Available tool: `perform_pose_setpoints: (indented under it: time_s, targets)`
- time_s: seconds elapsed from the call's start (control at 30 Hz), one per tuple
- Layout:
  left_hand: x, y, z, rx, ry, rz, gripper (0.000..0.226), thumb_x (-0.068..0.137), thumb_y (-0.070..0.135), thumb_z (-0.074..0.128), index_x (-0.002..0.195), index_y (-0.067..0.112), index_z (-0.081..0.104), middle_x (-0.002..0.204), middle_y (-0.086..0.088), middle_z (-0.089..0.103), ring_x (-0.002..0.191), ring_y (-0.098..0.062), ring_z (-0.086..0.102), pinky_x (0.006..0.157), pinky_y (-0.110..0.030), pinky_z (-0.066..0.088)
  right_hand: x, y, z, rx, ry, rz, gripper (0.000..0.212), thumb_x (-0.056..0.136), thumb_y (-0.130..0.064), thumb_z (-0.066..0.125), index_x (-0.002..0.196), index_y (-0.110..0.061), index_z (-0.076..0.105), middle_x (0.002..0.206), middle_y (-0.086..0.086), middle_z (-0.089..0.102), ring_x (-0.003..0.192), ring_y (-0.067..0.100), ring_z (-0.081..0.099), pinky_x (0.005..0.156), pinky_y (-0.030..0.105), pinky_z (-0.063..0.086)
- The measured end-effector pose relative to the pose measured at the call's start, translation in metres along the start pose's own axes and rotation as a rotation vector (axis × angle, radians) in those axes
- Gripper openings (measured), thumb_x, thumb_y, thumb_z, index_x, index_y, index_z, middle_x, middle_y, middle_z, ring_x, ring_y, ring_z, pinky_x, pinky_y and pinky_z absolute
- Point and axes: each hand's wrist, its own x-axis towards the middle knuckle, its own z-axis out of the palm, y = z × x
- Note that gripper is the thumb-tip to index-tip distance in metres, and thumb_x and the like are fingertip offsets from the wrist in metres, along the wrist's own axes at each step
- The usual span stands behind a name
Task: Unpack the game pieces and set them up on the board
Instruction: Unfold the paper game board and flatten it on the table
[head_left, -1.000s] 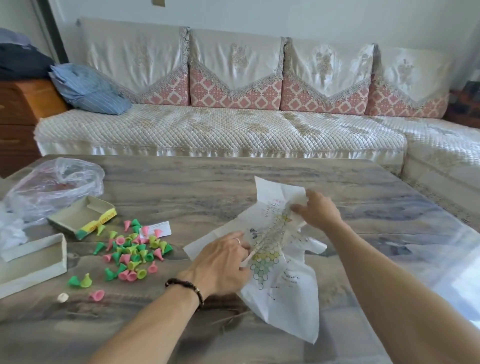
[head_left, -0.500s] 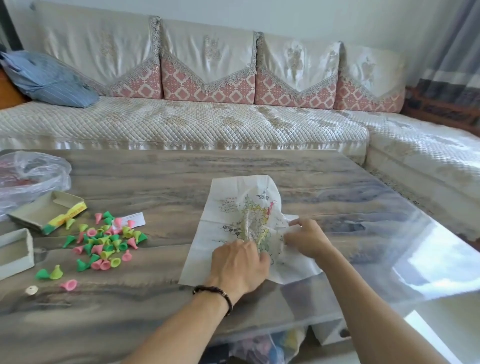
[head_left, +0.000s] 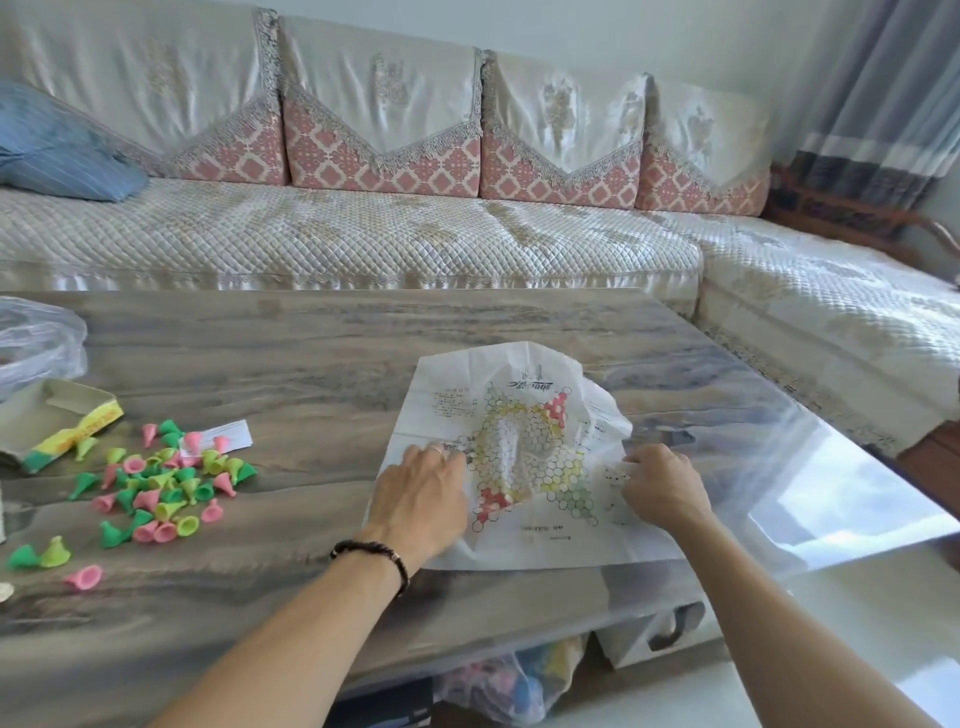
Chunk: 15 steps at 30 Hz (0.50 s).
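Bare table (head_left: 322, 364) lies open between the scattered game pieces (head_left: 166, 483) at left and the paper board (head_left: 524, 457) at centre. A box tray (head_left: 57, 421) and plastic bag (head_left: 36, 338) crowd the far left edge.

On the table (head_left: 291, 358), game pieces (head_left: 166, 480) lie left of the paper board (head_left: 524, 447), sofa (head_left: 363, 228) behind.

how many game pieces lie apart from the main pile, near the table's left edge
3 cone pieces: a dark green one touching a lime one, and a pink one just nearer. A pale round thing at the frame edge may be another.
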Motion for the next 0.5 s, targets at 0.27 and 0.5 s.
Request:
perform_pose_setpoints:
  time_s: [0.27,0.5]
  targets:
    - [0.005,-0.037,-0.001,-0.106,0.021,-0.267,0.036,0.085,0.002,0.050,0.119,0.013,0.044,0.114,-0.010,0.047,0.085,-0.024,0.051,0.065,-0.029,0.037,0.017,-0.026,0.034,-0.001,0.013,-0.088,0.038,0.088,-0.025,0.053,0.125,-0.026,0.060,0.133,0.011,0.049,0.111,0.035,0.054,0.089,0.040,0.045]
    - [0.001,-0.032,-0.005,-0.132,0.020,-0.132,0.051,0.079,-0.014,0.042,0.119,0.017,0.049,0.103,-0.004,0.047,0.067,-0.017,0.046,0.050,-0.022,0.029,0.008,-0.040,0.042,0.116,0.058,-0.204,0.030,0.087,-0.014,0.056,0.113,-0.017,0.071,0.112,0.005,0.062,0.101,0.026,0.056,0.075,0.029,0.039]
